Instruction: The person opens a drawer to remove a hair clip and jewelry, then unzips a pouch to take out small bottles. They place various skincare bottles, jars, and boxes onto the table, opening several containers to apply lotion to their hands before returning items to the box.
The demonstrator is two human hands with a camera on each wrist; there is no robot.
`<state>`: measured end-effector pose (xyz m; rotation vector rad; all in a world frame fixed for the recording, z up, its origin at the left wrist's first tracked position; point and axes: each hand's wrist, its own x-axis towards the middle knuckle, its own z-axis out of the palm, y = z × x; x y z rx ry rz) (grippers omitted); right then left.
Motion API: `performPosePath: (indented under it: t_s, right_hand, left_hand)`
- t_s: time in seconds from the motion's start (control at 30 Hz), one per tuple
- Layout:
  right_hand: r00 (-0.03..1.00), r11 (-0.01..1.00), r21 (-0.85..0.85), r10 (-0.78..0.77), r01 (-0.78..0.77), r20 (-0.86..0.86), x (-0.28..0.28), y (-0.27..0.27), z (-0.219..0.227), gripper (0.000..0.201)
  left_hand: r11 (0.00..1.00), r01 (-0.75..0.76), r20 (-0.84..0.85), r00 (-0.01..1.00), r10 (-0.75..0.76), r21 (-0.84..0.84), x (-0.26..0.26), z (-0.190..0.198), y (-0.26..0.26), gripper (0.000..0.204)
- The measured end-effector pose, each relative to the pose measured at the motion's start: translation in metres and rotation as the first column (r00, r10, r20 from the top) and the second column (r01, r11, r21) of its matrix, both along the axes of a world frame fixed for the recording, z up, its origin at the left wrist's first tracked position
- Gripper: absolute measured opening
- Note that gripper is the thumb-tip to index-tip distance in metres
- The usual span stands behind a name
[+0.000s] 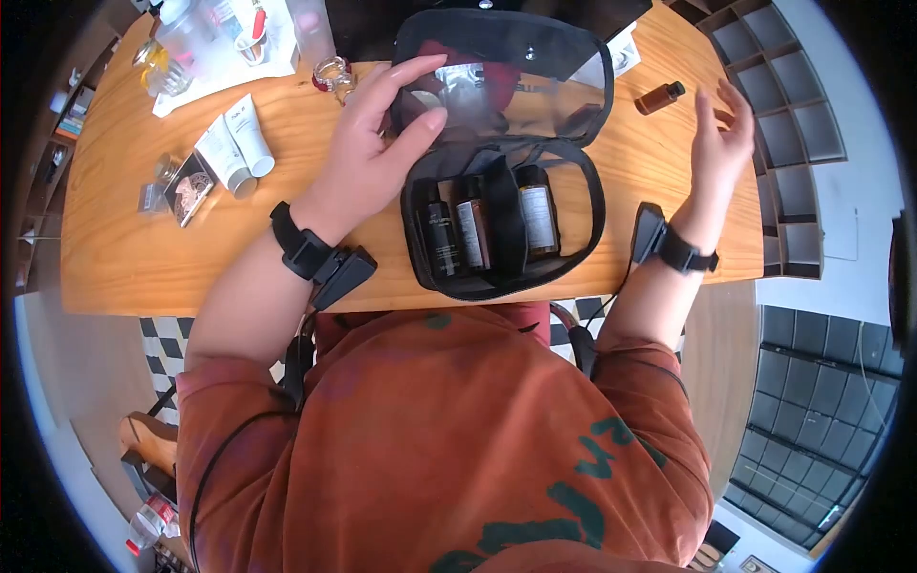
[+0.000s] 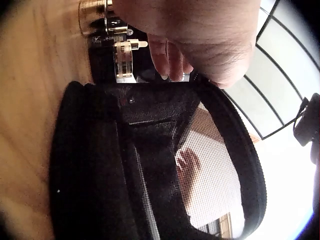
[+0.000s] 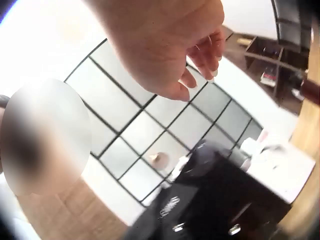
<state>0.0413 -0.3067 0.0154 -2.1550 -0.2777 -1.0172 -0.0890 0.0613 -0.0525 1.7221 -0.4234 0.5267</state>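
Note:
A black zip bag (image 1: 504, 286) stands at the table's front, its clear-windowed lid (image 1: 573, 48) folded back. Inside, a dark slim bottle (image 1: 441, 239) and a brown bottle with a white label (image 1: 473, 234) stand left of a black divider (image 1: 506, 224). On the divider's right is another labelled brown bottle (image 1: 540, 220). My left hand (image 1: 368, 148) reaches over the bag's left side, thumb and forefinger spread at the lid's edge. My right hand (image 1: 721, 148) is raised, with loosely bent fingers and nothing in them. Near it, a small brown bottle (image 1: 659, 98) lies on its side.
Left on the table (image 1: 315, 229) lie two white tubes (image 1: 248, 138) and a patterned compact (image 1: 191, 196). A white tray (image 1: 282, 62) with bottles and cups stands at the back left, near a gold-and-red ornate item (image 1: 334, 76). A black case rises behind the lid.

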Motion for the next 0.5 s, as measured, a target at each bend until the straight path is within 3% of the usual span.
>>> performPosePath:
  t_s: [0.07, 0.2, 0.43, 0.5]
  right_hand:
    - [0.977, 0.983, -0.105, -0.164, 0.151, -0.137, 0.036, -0.032, -0.030, 0.058]
    - [0.952, 0.980, -0.095, -0.194, 0.176, -0.238, 0.063, -0.040, -0.069, 0.072]
    - [0.964, 1.000, 0.009, -0.022, 0.025, -0.264, 0.082, -0.043, -0.085, 0.049]
    - [0.952, 0.989, 0.147, 0.019, 0.028, -0.307, 0.081, -0.047, -0.084, 0.036]
  left_hand:
    - [1.000, 0.009, -0.007, 1.000, -0.009, -0.024, 0.000, 0.000, -0.001, 0.042]
    - [0.998, 0.023, -0.040, 0.999, -0.025, -0.052, 0.000, -0.002, 0.000, 0.043]
    - [1.000, 0.008, -0.028, 1.000, -0.008, 0.002, 0.000, -0.001, 0.002, 0.043]
    - [1.000, 0.013, -0.039, 0.999, -0.013, -0.017, 0.000, -0.001, 0.001, 0.043]
